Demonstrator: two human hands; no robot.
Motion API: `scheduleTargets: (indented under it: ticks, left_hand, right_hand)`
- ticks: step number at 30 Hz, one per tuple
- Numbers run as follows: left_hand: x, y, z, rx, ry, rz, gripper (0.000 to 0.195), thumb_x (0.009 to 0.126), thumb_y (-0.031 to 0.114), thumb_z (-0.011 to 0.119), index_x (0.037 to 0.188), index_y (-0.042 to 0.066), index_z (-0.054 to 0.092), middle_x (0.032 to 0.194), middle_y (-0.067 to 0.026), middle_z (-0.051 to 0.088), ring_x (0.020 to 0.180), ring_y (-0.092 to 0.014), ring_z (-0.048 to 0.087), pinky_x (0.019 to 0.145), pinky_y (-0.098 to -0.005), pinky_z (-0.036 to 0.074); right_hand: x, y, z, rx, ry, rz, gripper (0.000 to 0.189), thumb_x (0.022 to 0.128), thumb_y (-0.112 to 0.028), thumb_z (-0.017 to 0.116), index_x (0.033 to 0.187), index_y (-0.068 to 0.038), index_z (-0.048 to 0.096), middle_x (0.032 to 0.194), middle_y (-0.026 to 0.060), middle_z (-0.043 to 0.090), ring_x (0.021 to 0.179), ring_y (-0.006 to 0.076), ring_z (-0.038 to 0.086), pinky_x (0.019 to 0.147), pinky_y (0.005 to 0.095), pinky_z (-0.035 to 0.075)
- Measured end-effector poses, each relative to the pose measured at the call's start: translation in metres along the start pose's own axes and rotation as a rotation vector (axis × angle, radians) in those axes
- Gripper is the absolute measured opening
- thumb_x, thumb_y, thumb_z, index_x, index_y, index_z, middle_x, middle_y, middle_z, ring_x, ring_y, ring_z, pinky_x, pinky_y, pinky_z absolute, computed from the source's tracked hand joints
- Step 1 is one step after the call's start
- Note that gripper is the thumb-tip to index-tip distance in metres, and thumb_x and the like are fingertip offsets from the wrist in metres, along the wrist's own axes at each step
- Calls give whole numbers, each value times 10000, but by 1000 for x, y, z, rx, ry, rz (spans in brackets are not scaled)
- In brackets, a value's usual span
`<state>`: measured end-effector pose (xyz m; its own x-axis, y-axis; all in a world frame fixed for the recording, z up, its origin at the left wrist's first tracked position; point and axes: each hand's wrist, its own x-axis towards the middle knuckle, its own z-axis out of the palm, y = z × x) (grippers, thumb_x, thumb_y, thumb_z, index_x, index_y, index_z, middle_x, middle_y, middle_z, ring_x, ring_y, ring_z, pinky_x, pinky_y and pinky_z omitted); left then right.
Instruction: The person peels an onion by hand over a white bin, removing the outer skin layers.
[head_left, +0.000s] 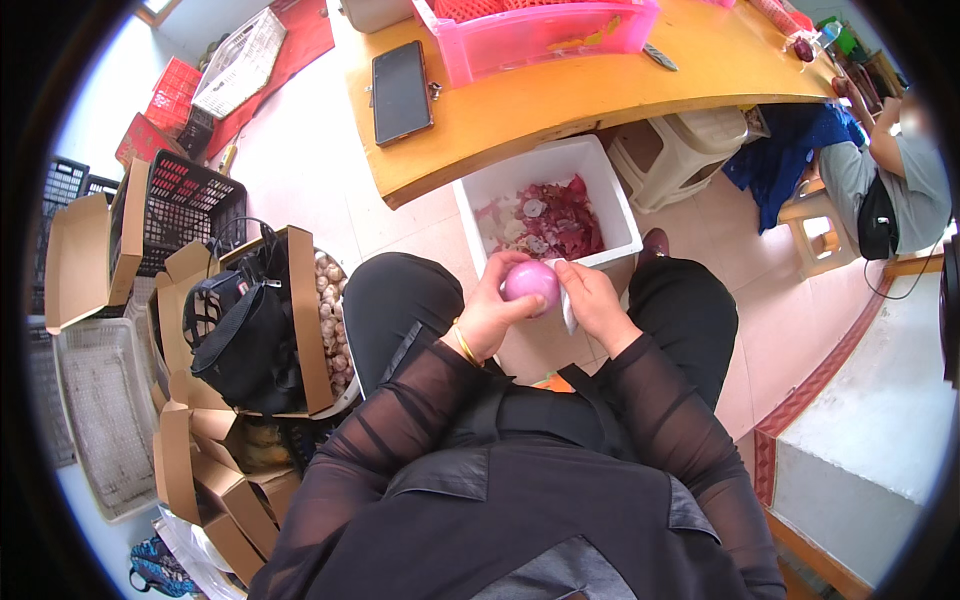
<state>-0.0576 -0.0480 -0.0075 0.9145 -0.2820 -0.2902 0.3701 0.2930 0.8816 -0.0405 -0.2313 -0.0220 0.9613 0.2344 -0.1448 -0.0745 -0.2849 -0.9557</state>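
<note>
My left hand (491, 311) is wrapped around a smooth pink-purple ball-shaped thing, which looks like a peeled red onion (532, 284). My right hand (592, 300) touches the onion's right side and holds a white cloth or paper (564, 298) between thumb and fingers. Both hands are above my lap, at the near edge of a white foam box (626, 259). Dark red onion skins (559, 221) and pale scraps lie inside that box.
A wooden table (495, 127) ahead bears a phone (402, 93), a pink plastic crate (540, 45) and a knife (660, 57). Garlic bulbs (330, 300), a black bag (255, 330) and cartons stand left. Plastic stools (675, 150) and a seated person (885, 180) are at right.
</note>
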Motion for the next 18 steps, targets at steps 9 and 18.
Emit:
scheduleTargets:
  ticks: [9, 18]
  left_hand:
    - [9, -7, -4, -521, 85, -153, 438, 945, 175, 559, 1324, 32, 393, 1255, -116, 508, 1152, -246, 533, 975, -440, 463]
    - [1, -6, -2, -190, -43, -139, 516, 925, 148, 574, 1387, 42, 369, 1211, -89, 531, 1079, -172, 571, 890, -334, 506]
  right_hand:
    - [-9, -16, 8, -105, 155, -196, 316, 976, -234, 501, 1159, 2, 605, 1072, 194, 634, 960, 327, 625, 847, 352, 483]
    - [-7, -42, 19, -424, 124, -628, 288, 904, -194, 586, 1143, -40, 636, 1216, 157, 593, 1116, 342, 565, 1036, 468, 394]
